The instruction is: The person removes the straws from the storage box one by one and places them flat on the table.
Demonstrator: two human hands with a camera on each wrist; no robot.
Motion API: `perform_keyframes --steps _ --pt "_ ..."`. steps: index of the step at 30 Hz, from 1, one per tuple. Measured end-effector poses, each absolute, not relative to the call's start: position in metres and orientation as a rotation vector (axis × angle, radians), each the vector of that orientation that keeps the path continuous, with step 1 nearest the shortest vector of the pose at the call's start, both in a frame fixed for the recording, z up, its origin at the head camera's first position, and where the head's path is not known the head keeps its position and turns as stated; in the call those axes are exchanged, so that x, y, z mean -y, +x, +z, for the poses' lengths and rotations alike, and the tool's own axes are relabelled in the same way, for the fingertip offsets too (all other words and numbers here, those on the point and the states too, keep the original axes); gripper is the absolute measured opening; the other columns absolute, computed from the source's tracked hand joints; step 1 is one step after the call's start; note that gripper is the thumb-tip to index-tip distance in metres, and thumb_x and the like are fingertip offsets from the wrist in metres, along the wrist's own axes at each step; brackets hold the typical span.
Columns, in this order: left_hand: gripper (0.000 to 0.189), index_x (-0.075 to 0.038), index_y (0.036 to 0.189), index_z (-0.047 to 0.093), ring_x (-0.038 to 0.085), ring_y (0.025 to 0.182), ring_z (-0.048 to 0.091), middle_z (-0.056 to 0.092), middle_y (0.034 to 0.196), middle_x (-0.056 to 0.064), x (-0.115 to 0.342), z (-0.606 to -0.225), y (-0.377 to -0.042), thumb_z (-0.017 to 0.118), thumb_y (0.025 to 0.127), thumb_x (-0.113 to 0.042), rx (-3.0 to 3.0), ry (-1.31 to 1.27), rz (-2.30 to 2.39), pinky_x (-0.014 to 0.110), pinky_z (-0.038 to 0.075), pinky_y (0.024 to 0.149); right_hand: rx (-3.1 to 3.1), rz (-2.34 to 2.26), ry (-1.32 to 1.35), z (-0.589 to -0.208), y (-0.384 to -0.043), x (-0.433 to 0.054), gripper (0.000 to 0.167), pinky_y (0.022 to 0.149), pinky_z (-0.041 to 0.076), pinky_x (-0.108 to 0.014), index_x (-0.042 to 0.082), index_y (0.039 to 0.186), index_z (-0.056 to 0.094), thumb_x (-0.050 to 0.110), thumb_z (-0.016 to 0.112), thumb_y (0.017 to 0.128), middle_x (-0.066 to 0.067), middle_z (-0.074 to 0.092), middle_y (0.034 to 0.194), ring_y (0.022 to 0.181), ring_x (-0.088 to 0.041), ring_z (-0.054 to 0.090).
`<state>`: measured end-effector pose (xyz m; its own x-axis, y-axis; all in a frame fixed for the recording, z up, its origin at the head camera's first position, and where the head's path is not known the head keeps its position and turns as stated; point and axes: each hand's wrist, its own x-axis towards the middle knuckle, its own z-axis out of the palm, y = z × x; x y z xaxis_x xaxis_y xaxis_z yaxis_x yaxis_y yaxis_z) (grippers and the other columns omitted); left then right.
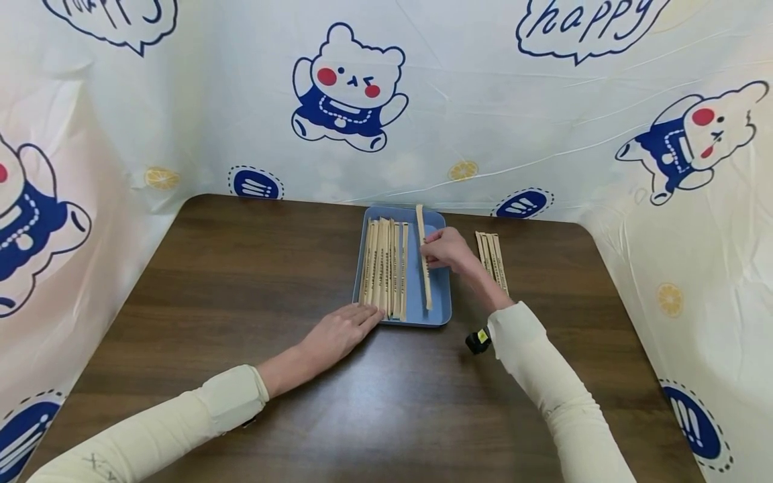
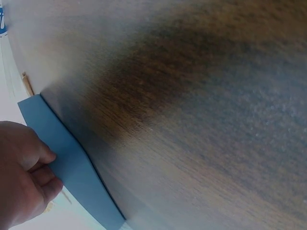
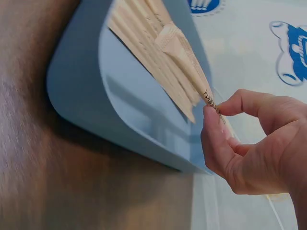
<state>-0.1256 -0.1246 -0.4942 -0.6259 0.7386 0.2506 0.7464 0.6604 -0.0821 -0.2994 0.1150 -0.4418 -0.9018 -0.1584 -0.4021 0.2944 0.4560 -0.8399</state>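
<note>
Right hand point(image 1: 445, 248) pinches thumb-to-finger; left hand point(image 1: 341, 331) lies back upward.

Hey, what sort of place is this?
Probably an indoor tabletop workspace, perhaps a makeshift booth: a brown wood-look table stands against cartoon-printed sheeting behind and at both sides, with a blue tray of wrapped sticks on it.
</note>
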Motion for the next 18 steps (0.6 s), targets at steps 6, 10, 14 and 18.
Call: perform_keyframes --steps 6,10,14,18 --pt "0.051 0.002 0.137 0.057 0.028 0.119 0.061 0.062 0.131 0.017 0.125 -0.495 -0.125 0.071 0.088 0.006 2.624 -1.191 -0.019 0.040 0.046 0.105 -2.286 -1.497 0.161 -0.429 -0.304 -0.141 0.031 0.075 0.062 -0.036 -0.006 0.118 0.055 0.001 0.063 0.089 -0.011 0.058 0.087 0.064 -0.016 0.060" --pt "0.051 0.003 0.137 0.057 0.028 0.119 0.061 0.062 0.131 0.018 0.125 -0.495 -0.126 0.070 0.088 0.006 2.615 -1.195 -0.017 0.040 0.047 0.105 -2.324 -1.476 0.171 -0.428 -0.304 -0.161 0.033 0.088 0.057 -0.046 -0.007 0.121 0.054 0.002 0.062 0.091 -0.014 0.058 0.097 0.070 -0.018 0.059" --pt "0.050 0.003 0.137 0.058 0.028 0.119 0.061 0.062 0.131 0.018 0.124 -0.494 -0.126 0.070 0.088 0.006 2.611 -1.195 -0.023 0.040 0.048 0.104 -2.353 -1.425 0.198 -0.434 -0.302 -0.185 0.035 0.092 0.055 -0.047 -0.007 0.124 0.053 0.004 0.060 0.093 -0.016 0.055 0.108 0.073 -0.018 0.058" --pt "0.051 0.003 0.137 0.057 0.029 0.119 0.061 0.062 0.132 0.018 0.124 -0.494 -0.127 0.070 0.088 0.006 2.624 -1.196 -0.035 0.040 0.047 0.105 -2.382 -1.371 0.251 -0.443 -0.297 -0.209 0.034 0.090 0.057 -0.044 -0.006 0.124 0.052 0.006 0.059 0.093 -0.014 0.053 0.103 0.073 -0.015 0.057"
